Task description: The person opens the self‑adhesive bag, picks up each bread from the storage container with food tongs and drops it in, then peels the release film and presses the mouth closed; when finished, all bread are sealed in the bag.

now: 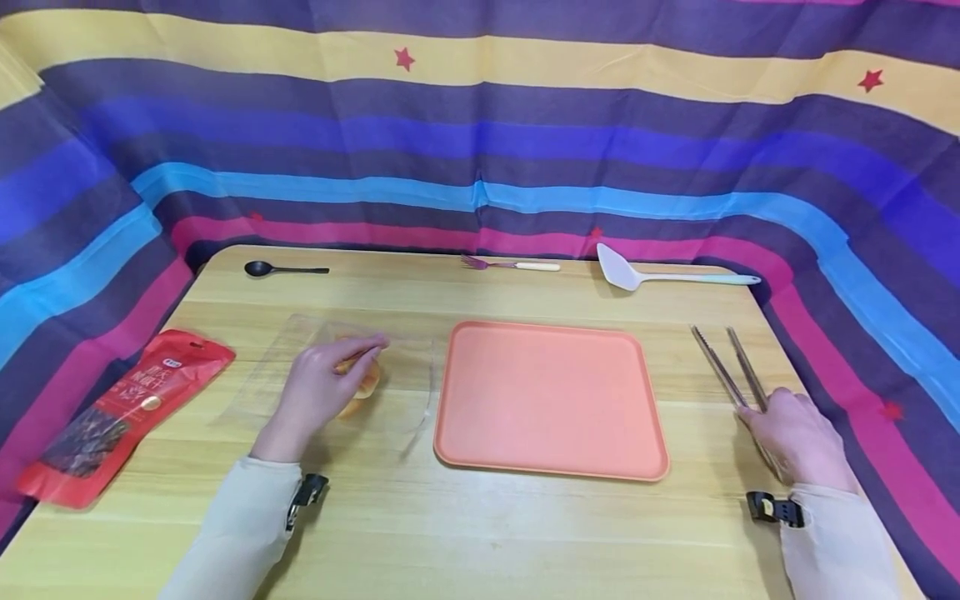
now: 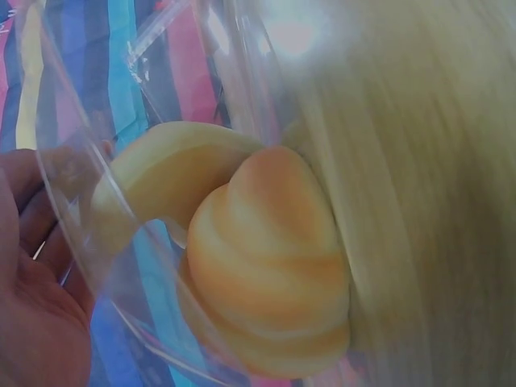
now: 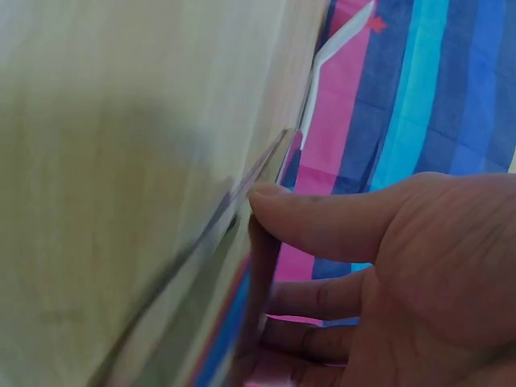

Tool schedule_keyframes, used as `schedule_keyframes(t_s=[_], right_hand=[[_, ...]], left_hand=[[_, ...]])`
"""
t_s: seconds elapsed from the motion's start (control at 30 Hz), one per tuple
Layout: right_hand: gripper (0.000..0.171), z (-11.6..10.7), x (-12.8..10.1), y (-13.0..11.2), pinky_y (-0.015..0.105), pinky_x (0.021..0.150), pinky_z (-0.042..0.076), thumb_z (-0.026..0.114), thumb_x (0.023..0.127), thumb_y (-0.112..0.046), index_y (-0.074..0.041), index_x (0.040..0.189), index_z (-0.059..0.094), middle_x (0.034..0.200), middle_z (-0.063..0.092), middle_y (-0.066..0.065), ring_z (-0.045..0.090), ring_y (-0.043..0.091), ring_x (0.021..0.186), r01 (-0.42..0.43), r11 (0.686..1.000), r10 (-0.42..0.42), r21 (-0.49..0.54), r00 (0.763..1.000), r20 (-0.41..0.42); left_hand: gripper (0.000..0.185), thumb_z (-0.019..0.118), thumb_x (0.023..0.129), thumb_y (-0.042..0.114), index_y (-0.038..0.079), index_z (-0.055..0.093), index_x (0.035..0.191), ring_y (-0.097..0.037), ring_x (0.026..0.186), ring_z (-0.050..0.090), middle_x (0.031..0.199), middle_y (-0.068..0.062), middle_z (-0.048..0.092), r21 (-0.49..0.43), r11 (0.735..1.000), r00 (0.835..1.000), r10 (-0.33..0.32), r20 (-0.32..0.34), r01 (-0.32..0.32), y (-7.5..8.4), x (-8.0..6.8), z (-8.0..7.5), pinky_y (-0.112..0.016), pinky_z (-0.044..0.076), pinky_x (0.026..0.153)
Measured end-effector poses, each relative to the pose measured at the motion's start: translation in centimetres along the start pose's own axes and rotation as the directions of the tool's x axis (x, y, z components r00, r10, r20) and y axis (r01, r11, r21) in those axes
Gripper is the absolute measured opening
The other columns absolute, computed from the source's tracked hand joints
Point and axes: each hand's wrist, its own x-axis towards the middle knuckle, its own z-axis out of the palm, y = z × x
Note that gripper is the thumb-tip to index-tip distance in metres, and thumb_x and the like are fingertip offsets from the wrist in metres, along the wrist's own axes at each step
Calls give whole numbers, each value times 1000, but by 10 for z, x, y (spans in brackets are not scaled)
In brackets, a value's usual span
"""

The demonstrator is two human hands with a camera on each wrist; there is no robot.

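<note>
On the left side of the table, my left hand (image 1: 326, 387) pinches the edge of a clear plastic bag (image 1: 408, 375), thumb and fingers meeting in the head view. Bread rolls (image 1: 366, 385) lie inside the bag, partly hidden by that hand. Up close in the left wrist view, a twisted golden-brown roll (image 2: 270, 266) and a paler curved piece of bread (image 2: 173, 173) show through the film. At the far right, my right hand (image 1: 802, 433) grips metal tongs (image 1: 720, 367) near their rear end, their two arms spread apart and pointing away from me.
A pink-orange tray (image 1: 551, 468) lies between the hands. Left of the bag is a red snack packet (image 1: 135, 408). Along the back edge lie a black spoon (image 1: 262, 268), a fork (image 1: 517, 265) and a white spatula (image 1: 622, 271). Striped cloth (image 1: 525, 150) hangs around the table.
</note>
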Motion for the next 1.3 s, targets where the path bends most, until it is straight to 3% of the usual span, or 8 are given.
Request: schedule_keyframes(t_s=[0.23,0.37,0.53,0.63,0.73,0.87,1.1,1.3], right_hand=[[54,-1,1,1,43,53,44,54,96,-50,1,80,52,73,49,15,50,30,66,-2,1000,2,-6,999,35],[82,-1,1,0,53,58,46,49,93,-64,18,102,45,81,52,27,55,45,76,-34,999,34,-13,999,40],[92,-3,-5,-8,66,63,42,41,95,-65,24,118,37,99,46,41,47,61,93,-39,999,37,-13,992,-123],[77,-4,-10,-22,70,66,40,44,99,-54,19,121,43,108,46,40,40,61,102,13,1000,-5,24,955,-297],[58,-4,-14,-41,69,71,40,48,100,-41,12,120,52,111,55,34,39,56,110,109,991,-66,72,894,-444],[39,-6,-19,-69,64,79,39,51,101,-26,9,115,61,109,61,29,43,50,109,274,957,-183,96,827,-532],[23,-2,-24,-118,58,87,39,54,99,-10,6,111,65,104,64,24,49,42,107,555,830,-441,44,704,-556],[16,11,-33,-159,39,67,52,57,100,-13,-4,108,68,94,68,6,61,20,80,680,726,-567,102,675,-472]], left_hand=[[25,73,86,-4,5,75,109,-24,88,70,100,-7,74,-2,1000,1000,6,-1,-6,-2,-1,1,-44,59,73],[24,73,86,-3,5,75,109,-23,87,71,98,-7,74,1,1000,1000,8,-3,-8,-3,-1,1,-44,59,73],[23,73,86,-1,4,75,109,-21,87,70,100,-7,74,-1,1000,1000,5,8,-5,-2,-1,0,-42,59,74],[22,72,88,1,5,74,110,-21,88,70,102,-7,73,3,1000,1000,3,14,-4,-2,-1,0,-40,59,73],[23,71,90,2,4,72,113,-23,90,70,106,-8,73,11,1000,1000,2,12,-2,-2,-1,-1,-39,60,71],[24,70,91,4,4,71,115,-25,90,71,108,-10,72,23,1000,1000,4,3,-4,-3,-1,-3,-38,60,68],[20,72,89,3,6,75,109,-24,93,70,106,-8,73,12,1000,1000,15,14,-15,-3,1,-3,-40,59,73],[20,71,89,1,6,75,109,-25,94,70,107,-8,73,-11,1000,1000,2,26,-2,-2,1,-6,-40,59,76]])
